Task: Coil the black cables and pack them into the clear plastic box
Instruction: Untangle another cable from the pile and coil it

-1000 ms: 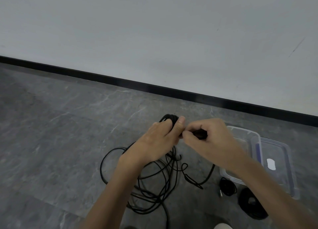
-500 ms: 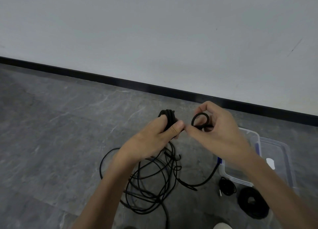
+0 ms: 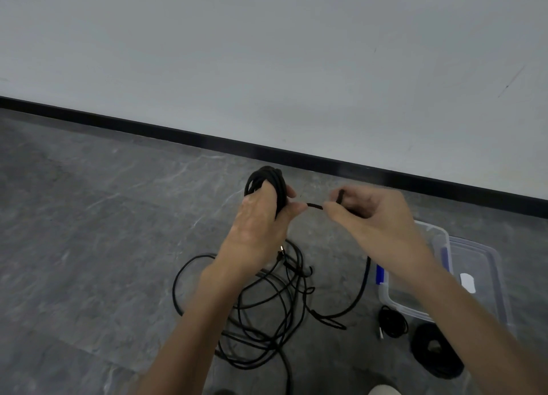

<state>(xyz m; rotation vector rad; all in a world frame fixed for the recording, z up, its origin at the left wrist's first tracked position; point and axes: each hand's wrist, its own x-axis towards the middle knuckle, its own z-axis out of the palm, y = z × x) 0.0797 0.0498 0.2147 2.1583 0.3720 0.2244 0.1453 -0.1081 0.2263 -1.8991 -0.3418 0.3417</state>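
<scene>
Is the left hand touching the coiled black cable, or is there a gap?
Touching. The head view shows the left hand gripping the coiled black cable, with its fingers curled round the loops.

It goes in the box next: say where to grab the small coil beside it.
Come from above and pinch the small coil across its near-left rim: it lies flat on the floor, with the box behind and the big coil to its right.
</scene>
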